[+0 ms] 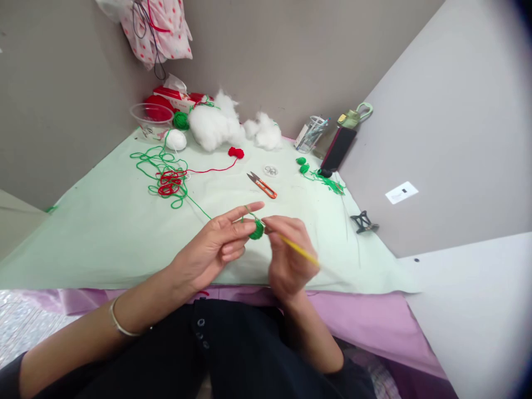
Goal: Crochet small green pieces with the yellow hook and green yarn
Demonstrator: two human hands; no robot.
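A small round green crochet piece [256, 229] is pinched between the thumb and fingers of my left hand [220, 235], whose index finger stretches out with green yarn over it. My right hand [291, 252] is closed around a crochet hook with a yellow handle [301, 252]. The hook's tip end meets the green piece at its upper edge. From my left hand the green yarn [198, 206] runs back to a loose tangle of green and red strands [168, 180] on the left of the table.
Beyond my hands lie orange-handled thread snips [262, 185], a small clear dish [271, 170] and a red knitted piece [236, 152]. White stuffing [216, 124], a plastic tub [152, 124] and yarn balls stand at the back. On the right are a pen cup [310, 136], green pieces [305, 168] and a phone [338, 148].
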